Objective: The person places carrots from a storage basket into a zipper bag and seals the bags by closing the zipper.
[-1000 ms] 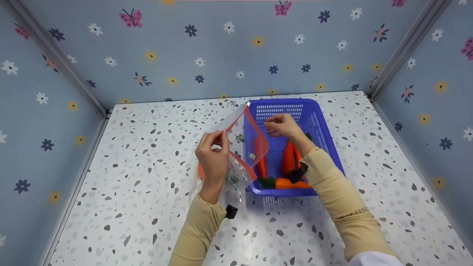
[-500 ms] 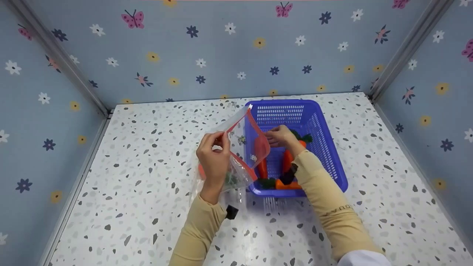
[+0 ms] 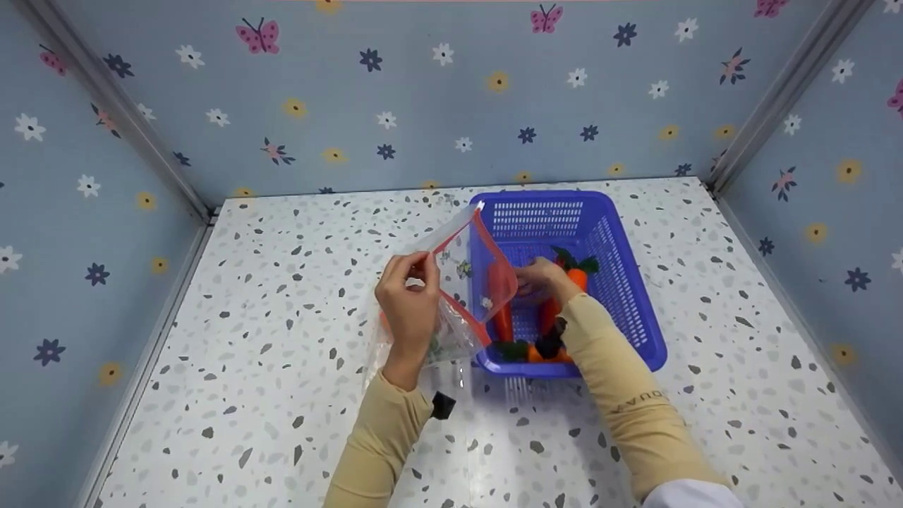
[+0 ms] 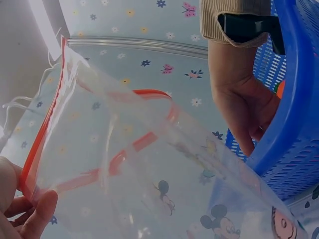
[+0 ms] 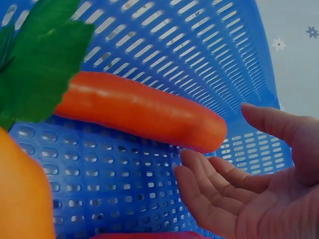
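Nearest, the left hand [image 3: 409, 302] pinches the edge of the clear bag [image 4: 149, 189] between thumb and fingers; should that one-sided hold slip, the limp mouth could collapse. The bag's lip leans over the left rim of the basket [image 3: 536, 370], so the right hand [image 5: 249, 191] might snag it when lifting. Its fingers are spread from the thumb beside the tip of a carrot [image 5: 144, 109] in the basket; whether they touch is hard to tell. A smooth tip could slide from a loose grip. The worktop [image 3: 282, 303] leaves room on both sides; the wall [image 3: 423, 85] limits the far edge.
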Motion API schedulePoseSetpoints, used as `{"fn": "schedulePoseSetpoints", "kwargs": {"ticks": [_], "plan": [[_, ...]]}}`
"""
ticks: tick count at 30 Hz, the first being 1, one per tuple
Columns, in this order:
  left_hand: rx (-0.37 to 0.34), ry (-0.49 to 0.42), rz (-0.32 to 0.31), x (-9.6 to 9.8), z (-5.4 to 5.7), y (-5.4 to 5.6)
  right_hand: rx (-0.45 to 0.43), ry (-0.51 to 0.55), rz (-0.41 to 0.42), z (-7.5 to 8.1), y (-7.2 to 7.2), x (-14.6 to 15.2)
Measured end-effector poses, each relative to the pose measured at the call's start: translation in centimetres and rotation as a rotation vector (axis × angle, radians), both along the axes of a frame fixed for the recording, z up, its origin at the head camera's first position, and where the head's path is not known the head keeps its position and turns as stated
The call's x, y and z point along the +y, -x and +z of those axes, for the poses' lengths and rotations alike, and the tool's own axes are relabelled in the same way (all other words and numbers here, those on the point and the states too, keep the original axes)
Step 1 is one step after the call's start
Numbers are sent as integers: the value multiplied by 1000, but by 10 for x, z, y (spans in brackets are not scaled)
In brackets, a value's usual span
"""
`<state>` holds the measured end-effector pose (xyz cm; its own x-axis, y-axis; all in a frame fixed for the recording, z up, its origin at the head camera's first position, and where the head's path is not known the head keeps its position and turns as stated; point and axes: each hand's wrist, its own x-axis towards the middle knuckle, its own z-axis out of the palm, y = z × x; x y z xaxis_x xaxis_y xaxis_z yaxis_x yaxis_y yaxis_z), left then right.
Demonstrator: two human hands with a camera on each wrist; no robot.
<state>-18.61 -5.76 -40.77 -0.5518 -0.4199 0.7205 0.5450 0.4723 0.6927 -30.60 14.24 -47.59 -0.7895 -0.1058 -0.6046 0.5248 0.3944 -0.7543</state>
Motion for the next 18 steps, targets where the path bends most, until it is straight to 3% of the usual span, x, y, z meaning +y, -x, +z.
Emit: {"fn": "schedulePoseSetpoints", "kwargs": {"ticks": [11,15,18], "plan": [[-7,9,0,0,0,0,-166,16,62,-11,-1,-1],[-7,15,0,1,0,0,-181,57,76,-13,-2,-1],[-10,16,3,1,0,0,-162,31,90,-14,-4,-2]]}}
